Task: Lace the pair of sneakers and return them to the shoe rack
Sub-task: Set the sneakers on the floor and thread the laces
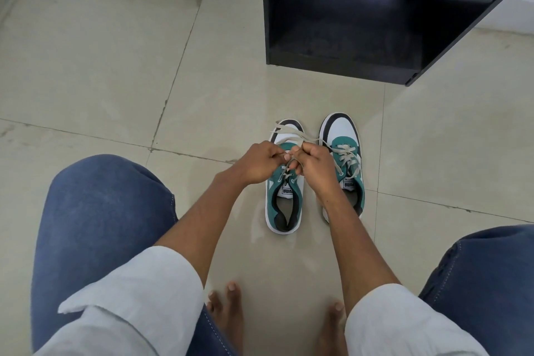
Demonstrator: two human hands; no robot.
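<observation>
Your knees [95, 220] frame the floor [86, 66]; left hand [257, 163] and right hand [313, 163] both pinch the lace [289, 136] over the left sneaker [284, 205], right sneaker [345, 150] beside it, rack [375, 23] beyond.

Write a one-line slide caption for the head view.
Both hands, left and right, pull the lace of the left-side sneaker; its mate waits before the black shoe rack.

Left hand [257, 163] and right hand [313, 163] pinch the lace [289, 136] above the left sneaker [284, 205], beside its laced mate [345, 147].
</observation>
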